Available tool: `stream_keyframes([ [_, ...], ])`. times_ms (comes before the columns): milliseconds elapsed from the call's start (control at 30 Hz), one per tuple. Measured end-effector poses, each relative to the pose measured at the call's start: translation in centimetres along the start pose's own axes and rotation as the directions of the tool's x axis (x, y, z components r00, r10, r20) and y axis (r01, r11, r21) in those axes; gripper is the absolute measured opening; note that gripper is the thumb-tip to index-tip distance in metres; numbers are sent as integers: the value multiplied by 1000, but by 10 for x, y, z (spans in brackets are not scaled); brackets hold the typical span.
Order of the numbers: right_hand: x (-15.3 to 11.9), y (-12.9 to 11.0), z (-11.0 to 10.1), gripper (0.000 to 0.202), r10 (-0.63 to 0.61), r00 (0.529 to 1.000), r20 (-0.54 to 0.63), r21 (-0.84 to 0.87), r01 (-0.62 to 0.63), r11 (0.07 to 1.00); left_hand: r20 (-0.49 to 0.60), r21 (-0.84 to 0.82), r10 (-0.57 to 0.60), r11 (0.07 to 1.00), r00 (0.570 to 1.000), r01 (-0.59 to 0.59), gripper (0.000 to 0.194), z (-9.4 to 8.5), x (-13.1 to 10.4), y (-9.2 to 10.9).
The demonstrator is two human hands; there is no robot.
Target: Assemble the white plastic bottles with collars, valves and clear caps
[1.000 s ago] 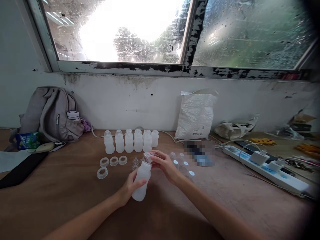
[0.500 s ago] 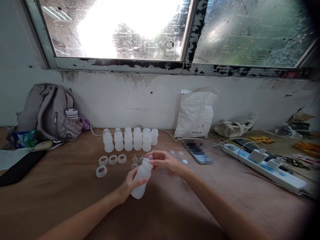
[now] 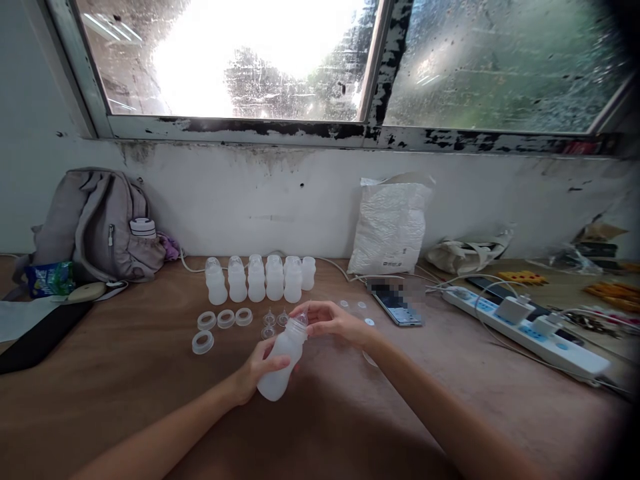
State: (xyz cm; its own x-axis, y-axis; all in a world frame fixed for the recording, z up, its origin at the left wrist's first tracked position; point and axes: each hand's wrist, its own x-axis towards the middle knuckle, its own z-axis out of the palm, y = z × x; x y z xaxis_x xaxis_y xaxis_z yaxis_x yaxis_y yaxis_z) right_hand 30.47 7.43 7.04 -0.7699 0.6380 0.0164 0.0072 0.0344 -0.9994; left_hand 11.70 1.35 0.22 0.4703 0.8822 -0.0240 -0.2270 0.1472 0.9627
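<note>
Clear top piece (image 3: 301,319) has come down since a second ago onto frosted bottle (image 3: 277,370), toward seven o'clock, left hand (image 3: 254,375) grip round bottle, right hand (image 3: 331,321) grip pinching piece, best kept square.

Our left hand (image 3: 257,375) grips a tilted bottle (image 3: 280,369); our right hand (image 3: 333,320) touches its top. We see four rings (image 3: 195,345) lying near a row of bottles (image 3: 257,283).
</note>
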Motion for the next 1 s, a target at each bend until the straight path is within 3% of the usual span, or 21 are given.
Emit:
stream_keyframes([
  [367, 1, 6, -2, 36, -14, 1000, 24, 70, 13, 997, 44, -139, -30, 990, 999, 36, 38, -4, 1, -4],
  [633, 2, 9, -2, 39, -32, 999, 36, 103, 28, 994, 179, -315, -138, 930, 974, 189, 49, -13, 2, -7],
  [1000, 1, 10, 0, 39, -25, 997, 76, 152, 13, 988, 233, -329, -184, 909, 955, 256, 52, -18, 2, -9],
])
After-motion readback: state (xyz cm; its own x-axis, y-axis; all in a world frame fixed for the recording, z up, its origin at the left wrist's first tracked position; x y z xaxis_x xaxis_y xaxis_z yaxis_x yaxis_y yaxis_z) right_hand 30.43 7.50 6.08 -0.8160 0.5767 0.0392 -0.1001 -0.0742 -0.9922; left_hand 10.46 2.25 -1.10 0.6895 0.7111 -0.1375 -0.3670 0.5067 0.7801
